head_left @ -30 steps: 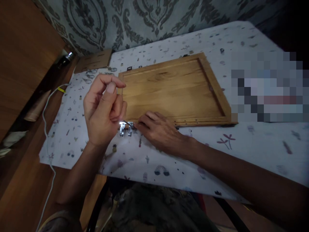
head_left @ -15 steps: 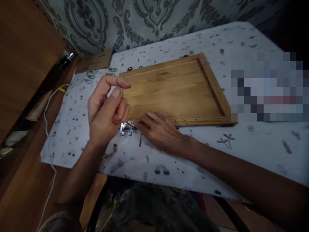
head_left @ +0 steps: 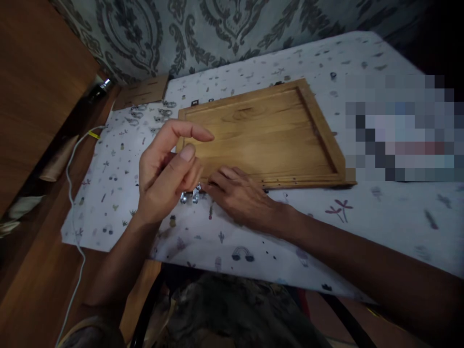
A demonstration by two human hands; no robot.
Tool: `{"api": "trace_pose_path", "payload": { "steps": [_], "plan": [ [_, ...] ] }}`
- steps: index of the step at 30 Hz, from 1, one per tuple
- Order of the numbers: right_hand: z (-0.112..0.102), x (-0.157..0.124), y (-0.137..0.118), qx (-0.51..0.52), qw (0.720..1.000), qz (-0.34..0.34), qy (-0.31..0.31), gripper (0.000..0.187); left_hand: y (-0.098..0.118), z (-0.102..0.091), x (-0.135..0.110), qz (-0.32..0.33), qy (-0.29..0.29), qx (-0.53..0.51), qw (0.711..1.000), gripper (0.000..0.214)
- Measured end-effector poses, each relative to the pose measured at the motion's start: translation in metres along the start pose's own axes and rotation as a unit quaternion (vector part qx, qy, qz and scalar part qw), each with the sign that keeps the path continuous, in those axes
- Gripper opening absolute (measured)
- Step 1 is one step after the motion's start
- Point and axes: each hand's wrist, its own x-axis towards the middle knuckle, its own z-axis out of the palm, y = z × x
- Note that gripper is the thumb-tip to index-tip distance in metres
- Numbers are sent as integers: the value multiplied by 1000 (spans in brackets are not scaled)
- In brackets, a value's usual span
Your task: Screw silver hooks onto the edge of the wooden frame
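A wooden framed panel point(head_left: 261, 130) lies flat on the table. At its near edge sit two small silver metal fittings point(head_left: 196, 193), partly hidden behind my left hand. My left hand point(head_left: 168, 169) is above the panel's near left corner, its index finger hooked outward and the thumb and other fingers curled in. Whatever those curled fingers hold is hidden. My right hand point(head_left: 241, 195) rests on the panel's near edge, right beside the fittings. Its fingers are bent and pressed together at the tips, and I cannot make out what is between them.
Several loose metal fittings point(head_left: 163, 114) lie at the back left, near a piece of cardboard point(head_left: 141, 92). A white cable point(head_left: 71, 193) runs down the left side. A patterned cloth point(head_left: 224, 241) covers the table. A blurred-out patch point(head_left: 406, 130) hides something at the right.
My left hand has moved a little to the right and down, now covering more of the metal fittings. My right hand has stayed in place.
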Motion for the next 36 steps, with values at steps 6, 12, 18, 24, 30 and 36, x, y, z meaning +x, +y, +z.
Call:
{"api": "trace_pose_path", "payload": {
  "steps": [6,12,18,24,30,36],
  "plan": [
    [1,0,0,0,1000,-1,-5,18,-4,-6,2,-3,40,60,997,23],
    [3,0,1,-4,1000,-4,1,18,-4,8,-2,25,144,39,989,25],
    [3,1,0,-5,1000,2,-4,17,-7,21,0,50,163,-7,985,20],
    [2,0,0,0,1000,8,-18,19,-9,20,5,58,128,-13,990,26],
    [1,1,1,6,1000,4,-20,18,-10,12,11,31,87,-20,995,22],
    [1,2,0,9,1000,5,-14,16,-11,4,18,11,73,-1,997,28]
  ]
}}
